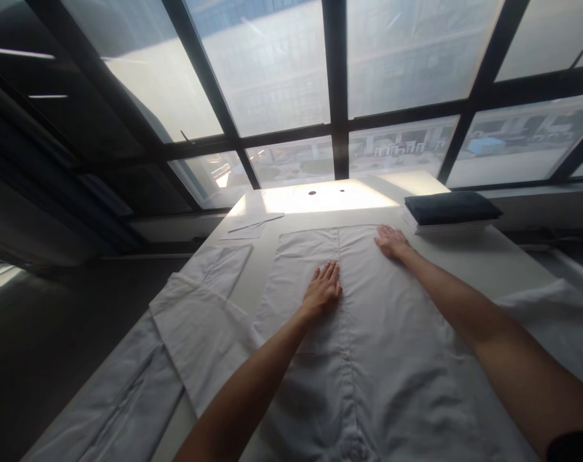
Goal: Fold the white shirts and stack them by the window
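White button-front shirt [382, 346], laid out flat on the white table [488, 263], body lengthwise to the view. Placket [345, 350] runs down the middle, roughly straight, front closed along it. Hem at far end, nearly straight across, edges spread. Fabric thin, unfolded through the body, light creases all over, heavier rumples toward the near end, which is in shadow and meets the frame bottom. Sleeves seem to splay out both sides, hard to trace.
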A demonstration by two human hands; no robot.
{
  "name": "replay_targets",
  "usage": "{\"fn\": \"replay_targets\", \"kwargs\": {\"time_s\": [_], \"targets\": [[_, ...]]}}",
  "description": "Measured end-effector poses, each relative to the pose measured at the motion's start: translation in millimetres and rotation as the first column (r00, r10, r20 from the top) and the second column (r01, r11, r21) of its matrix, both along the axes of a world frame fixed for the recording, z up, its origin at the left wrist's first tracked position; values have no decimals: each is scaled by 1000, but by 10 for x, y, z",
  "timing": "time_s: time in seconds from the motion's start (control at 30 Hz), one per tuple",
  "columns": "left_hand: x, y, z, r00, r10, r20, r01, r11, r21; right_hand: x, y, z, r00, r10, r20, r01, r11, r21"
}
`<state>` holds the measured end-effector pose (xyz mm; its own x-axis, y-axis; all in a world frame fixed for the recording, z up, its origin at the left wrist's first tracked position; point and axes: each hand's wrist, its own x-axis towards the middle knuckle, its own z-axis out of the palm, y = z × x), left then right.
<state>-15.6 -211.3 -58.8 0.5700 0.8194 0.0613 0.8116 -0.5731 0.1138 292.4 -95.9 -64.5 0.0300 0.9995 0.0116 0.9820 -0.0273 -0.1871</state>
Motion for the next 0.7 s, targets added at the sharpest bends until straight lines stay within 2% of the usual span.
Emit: {"fn": "replay_targets", "kwargs": {"time_s": [0.07, 0.17, 0.2, 0.27, 0.33, 0.37, 0.47, 0.57, 0.63, 0.7], "targets": [[1, -9, 6, 1000, -2, 1, 2, 1000, 3, -37, 64, 19, 999, -35, 0, 35, 999, 22], [2, -17, 14, 1000, -2, -9, 2, 1000, 7, -441, -30, 2, 1000, 7, 3, -7, 997, 83], [3, -18, 16, 1000, -2, -15, 2, 1000, 8, -629, -98, -19, 998, 67, 2, -67, 993, 101], [5, -19, 16, 1000, -1, -22, 2, 1000, 16, -990, -244, -73, 947, 320, -12, -316, 941, 121], [6, -19, 12, 1000, -1, -19, 2, 1000, 26, -1222, -339, -120, 893, 450, -27, -444, 888, 121], [5, -19, 8, 1000, -2, -16, 2, 1000, 30, -1260, -350, -133, 879, 475, -33, -468, 876, 115], [-1, -18, 0, 1000, 1, -17, 0, 1000, 27, -1049, -213, -112, 914, 403, -38, -400, 914, 76], [-7, -24, 7, 1000, 3, -23, -2, 1000, 17, -534, 56, -18, 984, 176, -34, -176, 984, 25], [-6, -30, 18, 1000, 4, -23, -3, 1000, 12, -216, 197, 55, 998, 59, -31, -58, 998, 19], [-3, -34, 28, 1000, 4, -20, -4, 1000, 8, -40, 256, 105, 999, -26, -30, 26, 999, 27]]}}
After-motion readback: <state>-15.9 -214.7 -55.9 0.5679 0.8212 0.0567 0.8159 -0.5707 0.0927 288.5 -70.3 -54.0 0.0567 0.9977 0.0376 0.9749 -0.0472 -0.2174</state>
